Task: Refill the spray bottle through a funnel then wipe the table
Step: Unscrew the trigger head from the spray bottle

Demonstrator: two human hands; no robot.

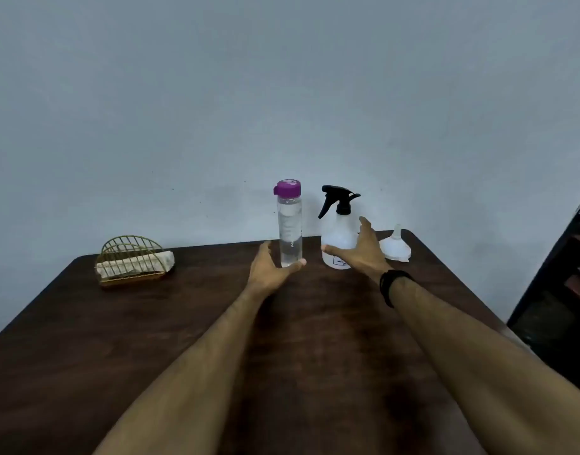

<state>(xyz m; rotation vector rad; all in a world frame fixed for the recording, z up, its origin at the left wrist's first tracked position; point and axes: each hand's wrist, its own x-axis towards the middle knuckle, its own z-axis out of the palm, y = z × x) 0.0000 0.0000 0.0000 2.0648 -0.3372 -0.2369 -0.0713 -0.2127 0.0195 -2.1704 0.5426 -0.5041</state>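
On table [150,323], far edge, left to right: rack [131,261] holding cloth [166,257], well apart; water bottle [290,224], spray bottle [337,231], funnel [396,246] inverted.

A gold wire rack [130,257] with arched hoops stands at the far left of the worktop, close to the back edge and well apart from everything else. A pale folded cloth [136,265] lies inside it, one end poking out past the wires on the right. Behind rises a plain grey-blue wall [282,93], and at the right edge a dark shelf unit [574,274] shows only partly, its contents too dim to make out.
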